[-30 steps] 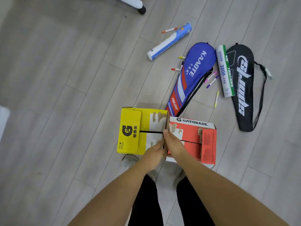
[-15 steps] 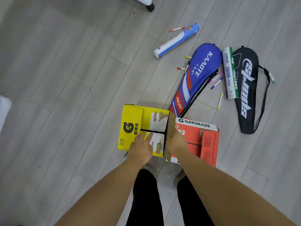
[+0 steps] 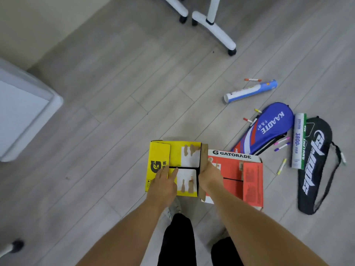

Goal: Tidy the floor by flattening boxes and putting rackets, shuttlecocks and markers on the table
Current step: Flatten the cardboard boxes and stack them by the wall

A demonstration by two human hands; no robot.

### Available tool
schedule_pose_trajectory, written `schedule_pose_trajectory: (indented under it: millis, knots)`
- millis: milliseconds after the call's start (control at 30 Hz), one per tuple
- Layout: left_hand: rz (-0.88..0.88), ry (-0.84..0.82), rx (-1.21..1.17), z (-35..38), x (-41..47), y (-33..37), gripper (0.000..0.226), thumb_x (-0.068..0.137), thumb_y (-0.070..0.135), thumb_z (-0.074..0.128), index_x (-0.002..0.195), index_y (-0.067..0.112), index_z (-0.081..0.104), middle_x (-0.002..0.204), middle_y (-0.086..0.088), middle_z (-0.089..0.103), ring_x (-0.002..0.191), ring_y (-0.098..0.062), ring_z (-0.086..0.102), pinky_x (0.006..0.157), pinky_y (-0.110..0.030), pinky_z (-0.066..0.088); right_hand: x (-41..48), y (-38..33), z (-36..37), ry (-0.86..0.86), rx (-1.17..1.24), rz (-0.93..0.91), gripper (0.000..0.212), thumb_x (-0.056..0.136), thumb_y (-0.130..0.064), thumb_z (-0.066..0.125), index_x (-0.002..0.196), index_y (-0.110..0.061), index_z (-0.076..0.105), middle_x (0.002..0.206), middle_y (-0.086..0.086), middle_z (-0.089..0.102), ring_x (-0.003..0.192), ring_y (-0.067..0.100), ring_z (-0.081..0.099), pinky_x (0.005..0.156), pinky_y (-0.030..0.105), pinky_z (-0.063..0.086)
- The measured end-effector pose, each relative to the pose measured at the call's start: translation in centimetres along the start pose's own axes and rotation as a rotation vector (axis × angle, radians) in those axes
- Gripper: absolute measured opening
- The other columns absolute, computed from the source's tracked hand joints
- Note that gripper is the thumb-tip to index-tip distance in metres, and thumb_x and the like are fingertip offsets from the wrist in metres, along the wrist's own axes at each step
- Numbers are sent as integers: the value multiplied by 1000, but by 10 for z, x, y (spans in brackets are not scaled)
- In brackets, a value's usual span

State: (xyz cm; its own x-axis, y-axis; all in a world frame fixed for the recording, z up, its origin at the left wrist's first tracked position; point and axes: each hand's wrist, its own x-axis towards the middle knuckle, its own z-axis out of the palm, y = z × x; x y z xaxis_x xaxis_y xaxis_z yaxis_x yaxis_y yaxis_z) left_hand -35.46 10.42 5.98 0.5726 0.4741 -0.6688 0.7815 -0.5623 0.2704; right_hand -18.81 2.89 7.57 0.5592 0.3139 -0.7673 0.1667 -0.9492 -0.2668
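**Both hands at the Gatorade boxes on grey plank floor**

Floor is grey wood-look plank. A white table corner juts in far L; white stand legs on casters sit up top. Your L hand lies flat, fingers straight, on the yellow Gatorade box, gripping nothing. Your R hand is at the upright brown flap btw that box and the red Gatorade box; fingers are hidden, so can't tell if it grips. Both boxes stand unflattened, touching, just ahead of your feet. On the floor to the R: blue KAAOTE racket cover, black racket cover, blue-white shuttlecock tube, green-white shuttlecock tube, scattered markers. The widest stretch of plank runs btw boxes and table.
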Motion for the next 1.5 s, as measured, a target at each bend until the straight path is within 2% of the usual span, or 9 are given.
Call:
schedule_pose_trajectory:
  millis: [133, 267, 533, 700, 833, 933, 1100, 1300, 1500]
  knots:
    - [-68, 41, -26, -23, 0, -45, 61, 102, 28, 39, 158, 34, 15, 166, -5, 10, 151, -31, 12, 114, -47, 35, 12, -51, 5, 18, -78, -55, 68, 89, -12, 35, 154, -17, 17, 102, 6, 67, 78, 23, 53, 54, 29, 35]
    - [-166, 68, -79, -44, 9, -77, 62, 102, 30, 40, 158, 38, 13, 166, -4, 9, 150, -31, 14, 115, -48, 35, 31, -105, 5, 43, -146, -140, 54, 88, -23, 38, 141, -12, 40, 99, 4, 69, 88, 28, 63, 66, 31, 44]
    - [-303, 116, -210, -104, 60, -104, 59, 104, 29, 36, 158, 38, 14, 166, -5, 4, 150, -29, 12, 115, -48, 35, 79, -215, -17, 8, -227, -290, 53, 88, -12, 34, 141, -12, 39, 81, -2, 59, 73, 22, 57, 56, 29, 40]
    - [-400, 134, -273, -160, 107, -111, 60, 103, 31, 37, 157, 39, 14, 167, -2, 5, 150, -30, 13, 115, -47, 33, 121, -285, -49, -38, -275, -365, 60, 88, -11, 32, 147, -18, 32, 105, 8, 66, 90, 29, 61, 71, 33, 46]
    - [-456, 181, -302, -211, 146, -115, 60, 103, 34, 37, 157, 38, 14, 167, -3, 4, 152, -28, 10, 114, -47, 32, 147, -340, -75, -70, -280, -404, 56, 92, -27, 28, 148, -26, 28, 99, 7, 66, 83, 30, 62, 75, 39, 54]
    - [-543, 214, -370, -251, 175, -122, 63, 102, 42, 38, 158, 39, 9, 167, 0, 0, 153, -31, 4, 114, -49, 33, 163, -383, -91, -92, -333, -457, 59, 89, -30, 30, 149, -28, 27, 98, 6, 67, 86, 31, 64, 80, 42, 56]
    - [-732, 241, -557, -309, 227, -153, 82, 97, 52, 47, 156, 42, -9, 165, -3, -15, 150, -40, 3, 106, -57, 37, 183, -464, -104, -104, -450, -563, 53, 89, -15, 31, 141, -18, 40, 91, 4, 65, 82, 27, 59, 68, 33, 45]
    - [-842, 241, -827, -353, 280, -219, 96, 93, 40, 55, 155, 34, -19, 164, -3, -20, 147, -46, 10, 105, -58, 40, 207, -567, -116, -141, -523, -671, 33, 93, -13, 34, 119, -15, 52, 90, 9, 64, 83, 32, 61, 71, 36, 50]
    - [-942, 355, -1064, -414, 318, -269, 98, 82, 10, 43, 154, 36, -18, 166, 7, -9, 142, -43, 28, 102, -53, 43, 241, -660, -103, -196, -609, -675, 36, 91, -8, 37, 122, -14, 55, 84, 1, 62, 79, 25, 61, 67, 32, 47]
